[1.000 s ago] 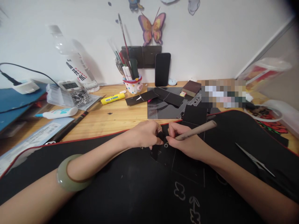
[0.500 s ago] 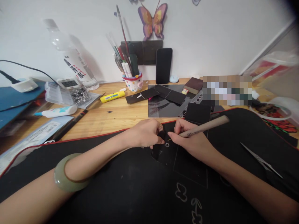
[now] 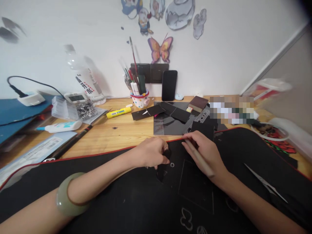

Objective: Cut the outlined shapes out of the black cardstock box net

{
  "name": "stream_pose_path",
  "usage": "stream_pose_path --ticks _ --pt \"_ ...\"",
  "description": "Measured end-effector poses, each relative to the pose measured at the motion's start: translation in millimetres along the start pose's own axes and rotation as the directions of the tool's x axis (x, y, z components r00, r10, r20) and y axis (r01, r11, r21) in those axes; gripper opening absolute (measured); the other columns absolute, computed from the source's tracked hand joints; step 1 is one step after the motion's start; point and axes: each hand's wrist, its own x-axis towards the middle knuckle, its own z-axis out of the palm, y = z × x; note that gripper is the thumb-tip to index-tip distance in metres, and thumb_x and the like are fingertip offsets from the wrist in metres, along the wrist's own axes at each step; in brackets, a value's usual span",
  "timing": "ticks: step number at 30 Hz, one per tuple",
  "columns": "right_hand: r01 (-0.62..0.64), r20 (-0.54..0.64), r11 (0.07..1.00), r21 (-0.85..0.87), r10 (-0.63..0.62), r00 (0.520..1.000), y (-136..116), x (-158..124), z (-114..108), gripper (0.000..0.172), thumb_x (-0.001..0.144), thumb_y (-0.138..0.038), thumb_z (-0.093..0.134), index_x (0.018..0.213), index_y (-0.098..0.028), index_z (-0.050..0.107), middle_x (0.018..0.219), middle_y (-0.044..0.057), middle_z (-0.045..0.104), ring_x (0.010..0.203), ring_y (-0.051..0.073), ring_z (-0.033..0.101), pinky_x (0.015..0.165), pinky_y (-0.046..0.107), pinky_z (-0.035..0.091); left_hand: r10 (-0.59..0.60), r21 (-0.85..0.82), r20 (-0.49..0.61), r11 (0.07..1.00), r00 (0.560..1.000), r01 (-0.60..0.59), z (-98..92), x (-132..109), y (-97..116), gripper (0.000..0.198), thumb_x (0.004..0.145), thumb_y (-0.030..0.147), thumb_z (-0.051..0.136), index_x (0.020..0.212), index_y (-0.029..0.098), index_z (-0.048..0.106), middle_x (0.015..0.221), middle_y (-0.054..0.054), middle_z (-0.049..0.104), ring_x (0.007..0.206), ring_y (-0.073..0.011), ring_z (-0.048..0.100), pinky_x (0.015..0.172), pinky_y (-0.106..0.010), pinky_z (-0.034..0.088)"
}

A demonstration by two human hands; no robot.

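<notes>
My left hand (image 3: 152, 152) is curled, its fingertips pinching a small black piece (image 3: 166, 153) against a black card (image 3: 181, 174) marked with pale lines on the black mat (image 3: 122, 191). A green bangle (image 3: 67, 194) rings that wrist. My right hand (image 3: 207, 152) lies over the card with a tan pen (image 3: 199, 158) along its fingers, which reach to a small black paper sheet (image 3: 203, 129) at the mat's far edge. A small pale ring (image 3: 172, 164) shows on the card between the hands.
Scissors (image 3: 265, 183) lie on the mat at right. Beyond the mat are black paper pieces (image 3: 170, 112), a brush cup (image 3: 139, 98), a phone (image 3: 169, 85), a yellow glue stick (image 3: 118, 112), a white tube (image 3: 60, 126), a bottle (image 3: 84, 81) and a blue folder (image 3: 17, 113).
My right hand has swung the pen from pointing at the small black piece to lying along the hand, and reached forward to the black sheet. The view has tilted upward.
</notes>
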Motion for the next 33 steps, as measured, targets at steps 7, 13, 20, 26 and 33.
stream_pose_path --ticks 7,13,20,26,33 --pt "-0.149 -0.095 0.908 -0.391 0.121 0.988 9.1 3.7 -7.2 0.024 0.079 -0.026 0.046 0.102 -0.024 0.052 0.091 0.002 0.058 0.069 0.017 0.056 0.053 0.027 0.036 0.006 -0.043 0.018 0.999 1.0 -0.005 3.5 3.2 -7.1 0.018 0.065 0.033 0.053 0.07 0.016 0.048 0.053 0.002 0.053 0.044 -0.0139 0.055 0.042 -0.022 0.037" --pt "-0.107 -0.07 0.888 -0.447 0.085 0.994 3.6 0.3 -9.2 0.026 0.081 -0.027 0.043 0.106 -0.024 0.05 0.092 0.001 0.059 0.076 0.016 0.058 0.057 0.026 0.039 0.037 -0.06 0.011 0.998 0.999 -0.036 9.5 8.9 -16.3 0.018 0.067 0.032 0.051 0.075 0.016 0.05 0.053 0.002 0.053 0.042 -0.0124 0.053 0.038 -0.019 0.036" --pt "-0.345 -0.3 0.69 -0.636 0.191 0.935 51.1 33.5 -77.6 0.026 0.085 -0.027 0.036 0.104 -0.017 0.051 0.103 0.009 0.056 0.097 0.022 0.051 0.073 0.032 0.041 0.025 -0.087 -0.011 0.996 1.0 -0.026 9.7 11.3 -13.1 0.017 0.064 0.03 0.053 0.071 0.015 0.05 0.05 0.004 0.05 0.038 -0.01 0.05 0.034 -0.017 0.03" --pt "-0.529 -0.389 0.456 -0.715 0.37 0.844 122.2 70.9 -135.6 0.03 0.083 -0.029 0.049 0.109 -0.013 0.051 0.112 0.009 0.052 0.097 0.02 0.052 0.081 0.041 0.043 0.021 -0.083 -0.018 0.996 1.0 -0.022 10.7 10.6 -12.9 0.026 0.065 0.037 0.052 0.082 0.016 0.052 0.058 0.002 0.056 0.041 -0.0128 0.054 0.034 -0.019 0.034" --pt "-0.615 -0.355 0.39 -0.685 0.559 0.749 161.8 84.0 -146.0 0.031 0.084 -0.028 0.049 0.111 -0.014 0.05 0.11 0.008 0.053 0.092 0.018 0.055 0.076 0.039 0.047 0.037 0.151 -0.181 0.989 0.983 -0.01 11.8 3.4 -0.1 0.047 0.052 0.051 0.065 0.085 0.018 0.058 0.069 -0.004 0.062 0.06 -0.0232 0.06 0.053 -0.031 0.044"
